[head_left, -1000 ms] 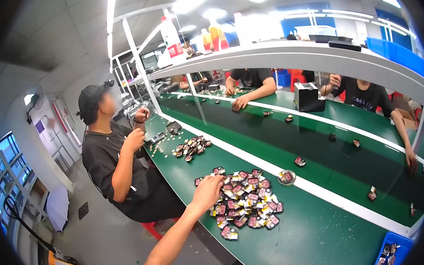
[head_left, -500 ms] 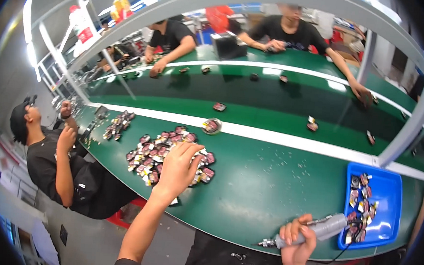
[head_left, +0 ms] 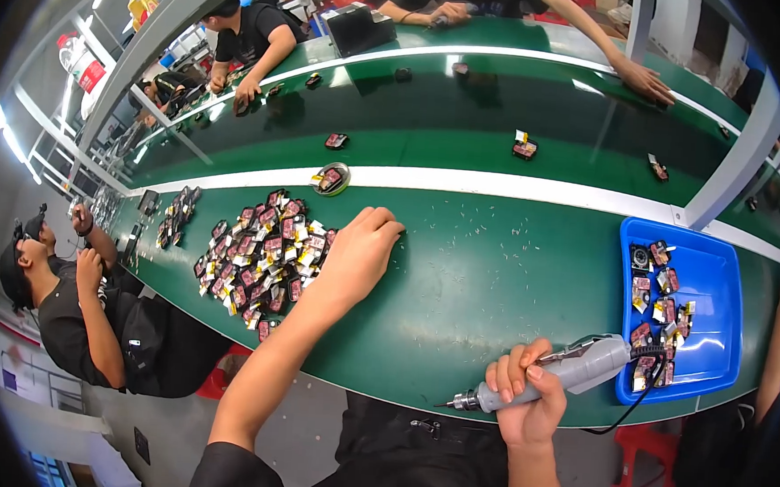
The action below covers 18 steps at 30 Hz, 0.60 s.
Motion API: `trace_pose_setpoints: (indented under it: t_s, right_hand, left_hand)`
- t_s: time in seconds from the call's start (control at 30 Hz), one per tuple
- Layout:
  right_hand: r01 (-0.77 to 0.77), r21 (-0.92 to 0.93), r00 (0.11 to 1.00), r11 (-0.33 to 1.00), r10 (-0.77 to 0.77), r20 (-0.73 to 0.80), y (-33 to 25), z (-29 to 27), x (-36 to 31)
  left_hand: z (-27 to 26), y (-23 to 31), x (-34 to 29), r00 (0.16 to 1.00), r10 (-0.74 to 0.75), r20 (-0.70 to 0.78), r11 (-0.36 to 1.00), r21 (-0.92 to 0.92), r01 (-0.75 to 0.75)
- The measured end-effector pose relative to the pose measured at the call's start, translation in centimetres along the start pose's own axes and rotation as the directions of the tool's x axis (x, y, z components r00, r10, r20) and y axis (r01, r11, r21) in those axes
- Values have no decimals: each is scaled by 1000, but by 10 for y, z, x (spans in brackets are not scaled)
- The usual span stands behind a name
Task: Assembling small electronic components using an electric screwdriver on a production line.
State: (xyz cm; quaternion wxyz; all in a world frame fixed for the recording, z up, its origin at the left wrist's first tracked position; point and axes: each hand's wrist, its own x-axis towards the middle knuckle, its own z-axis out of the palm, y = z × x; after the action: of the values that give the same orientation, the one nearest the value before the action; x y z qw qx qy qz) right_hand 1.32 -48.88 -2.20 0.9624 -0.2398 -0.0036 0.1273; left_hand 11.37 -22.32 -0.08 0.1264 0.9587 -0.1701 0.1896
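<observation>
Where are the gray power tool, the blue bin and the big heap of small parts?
Gray power tool (head_left: 588, 366): head view, on its gray body.
Blue bin (head_left: 714, 283): head view, on its bare inside.
Heap of small parts (head_left: 260, 253): head view, near its middle.

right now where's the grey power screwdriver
In the head view, the grey power screwdriver is in the right hand at lower right, beside the blue bin.

I have the left forearm (head_left: 274, 363) slanting in from seven o'clock, the left hand (head_left: 364, 253) back-up and bent toward one, the right hand (head_left: 528, 390) curled firmly near half past four.
</observation>
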Motion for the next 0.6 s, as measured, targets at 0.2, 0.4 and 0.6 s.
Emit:
trace_pose_setpoints:
  t_s: [0.2,0.4,0.6]
  right_hand:
    - [-4,7,1000,1000,4,7,3,8,8]
    - [18,88,997,996,-24,76,3,-5,-3]
    - [-29,43,999,999,27,41,-5,16,-12]
  left_hand:
    - [-8,-7,12,994,38,101,990,131,-51]
    - [6,-3,11,955,252,156,913,288,-288]
    - [3,-4,11,962,230,147,938,230,-259]
